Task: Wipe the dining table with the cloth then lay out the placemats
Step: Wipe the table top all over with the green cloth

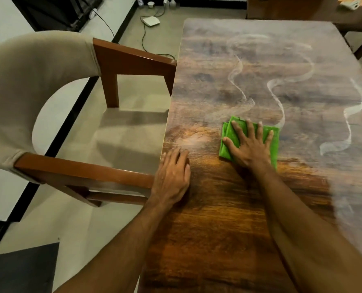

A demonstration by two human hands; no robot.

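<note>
On my feed the wooden bench (214,229) is the biggest thing, running from 6 o'clock up to 1 o'clock and filling the right half of the view. Its near part shows dark, warm-brown grain. The far part and the strip at 3 to 4 o'clock look pale and hazy, with thin white curving streaks (278,100) looping across at 1 to 2 o'clock.

Next in size is the chair (38,85) at 9 to 10 o'clock, with a beige padded back and reddish-brown wooden arms. The arm ends reach the bench's left edge; I cannot tell whether they touch it. A dark mat (21,269) lies on the floor in the 7 o'clock corner.

The green cloth (228,131), folded into a pad, lies flat on the bench just to the 3 o'clock side of the middle of the view, where the dark surface meets the hazy one. The person's right hand (250,146) presses down on it palm-flat, its grip apart, fingers straight and spread toward 12 o'clock, curled round nothing.

The left hand (172,176) rests palm-down on bare wood at 8 o'clock from the cloth, near the bench's left edge and apart from the cloth. Its grip is relaxed, with the fingers side by side, and it holds nothing.

Smallest, a white box (151,21) sits on the floor at 12 o'clock with a dark cable trailing from it
</note>
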